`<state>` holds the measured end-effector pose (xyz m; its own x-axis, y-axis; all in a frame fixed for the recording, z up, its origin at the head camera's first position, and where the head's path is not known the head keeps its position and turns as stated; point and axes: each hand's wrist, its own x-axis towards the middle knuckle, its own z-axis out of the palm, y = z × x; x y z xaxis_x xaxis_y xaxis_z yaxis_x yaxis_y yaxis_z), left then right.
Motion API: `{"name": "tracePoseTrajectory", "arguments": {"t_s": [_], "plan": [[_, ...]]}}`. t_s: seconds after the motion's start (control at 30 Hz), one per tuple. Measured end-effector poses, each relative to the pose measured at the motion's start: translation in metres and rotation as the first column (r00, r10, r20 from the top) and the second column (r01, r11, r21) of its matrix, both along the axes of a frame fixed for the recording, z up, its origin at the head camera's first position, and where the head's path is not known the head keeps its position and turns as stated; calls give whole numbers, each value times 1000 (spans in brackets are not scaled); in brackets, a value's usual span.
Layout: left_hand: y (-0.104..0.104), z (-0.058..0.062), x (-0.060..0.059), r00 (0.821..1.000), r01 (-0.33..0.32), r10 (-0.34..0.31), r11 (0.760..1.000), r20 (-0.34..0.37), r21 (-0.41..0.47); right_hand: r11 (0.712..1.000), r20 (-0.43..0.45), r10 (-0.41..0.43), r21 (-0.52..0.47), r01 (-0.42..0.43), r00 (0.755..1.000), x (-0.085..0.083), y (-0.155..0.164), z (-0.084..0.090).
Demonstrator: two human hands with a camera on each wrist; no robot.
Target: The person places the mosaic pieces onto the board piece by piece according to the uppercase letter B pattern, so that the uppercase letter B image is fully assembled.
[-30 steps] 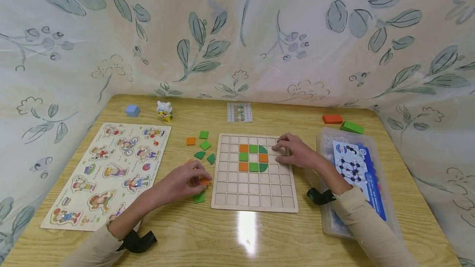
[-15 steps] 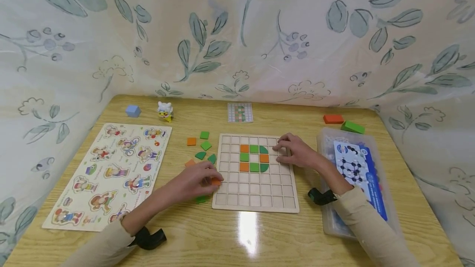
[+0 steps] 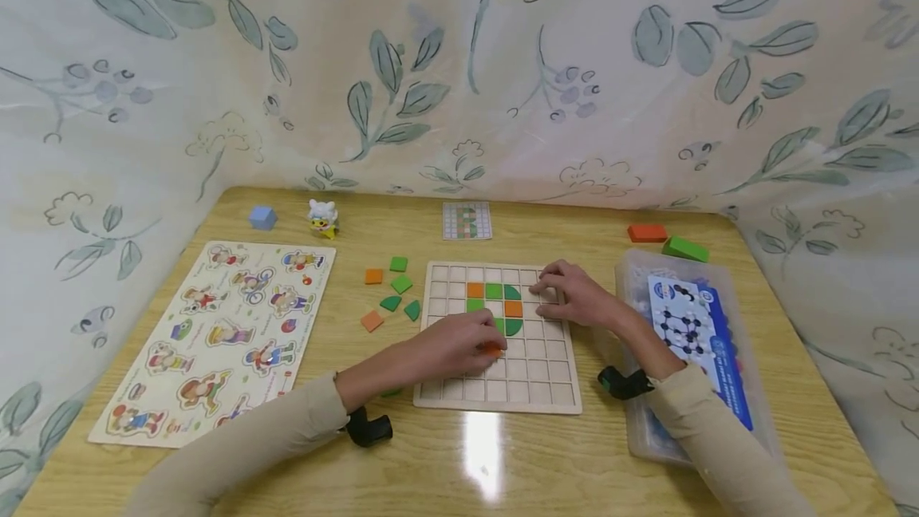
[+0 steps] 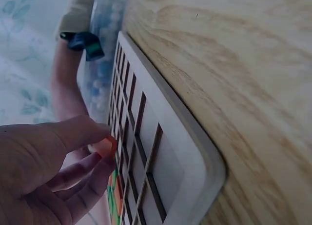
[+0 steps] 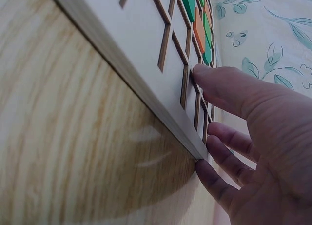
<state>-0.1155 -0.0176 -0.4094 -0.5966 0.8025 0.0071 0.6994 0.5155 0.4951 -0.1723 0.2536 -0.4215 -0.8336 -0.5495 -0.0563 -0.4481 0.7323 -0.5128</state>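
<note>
Thumb and fingertips of my left hand point(image 3: 459, 344) pinch an orange square tile point(image 4: 105, 148) over the wooden grid board point(image 3: 549, 407). The tile is close above the cells just below the laid pieces. On the board sit orange squares point(image 3: 513, 309), green squares point(image 3: 494, 291) and dark green quarter-circles point(image 3: 513, 326); my left hand covers some of them. My right hand point(image 3: 577, 295) rests at the board's right side. In the right wrist view its thumb touches the grid and its other fingers lie along the edge, holding no piece.
Loose orange tiles point(image 3: 372, 321) and green tiles point(image 3: 402, 284) lie left of the board. A small pattern card point(image 3: 467, 221) lies behind it. A picture puzzle board point(image 3: 215, 341) is at left, a lidded plastic box point(image 3: 689, 333) at right. A toy figure point(image 3: 323, 219) and several blocks stand farther back.
My left hand has carried the orange tile rightward from the loose pieces, across the board's left edge, to over the grid's middle. My right hand has stayed at the board's right side.
</note>
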Motion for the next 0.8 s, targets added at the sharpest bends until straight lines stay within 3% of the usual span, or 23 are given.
{"name": "tracePoseTrajectory", "arguments": {"t_s": [0.2, 0.5, 0.8], "plan": [[6, -3, -2, 1000, 4, -4, 1000, -29, -3, 1000, 1, -3, 3, 3, 1000, 0, 0, 0], [6, -10, -1, 999, -7, 10, 998, -50, 61, 1000, 39, -26, 18, 25, 999, 1, -1, 1], [6, -13, 5, 987, -10, 14, 1000, -162, 24, 1000, 28, -19, 19, 19, 999, 0, 0, 1]]}}
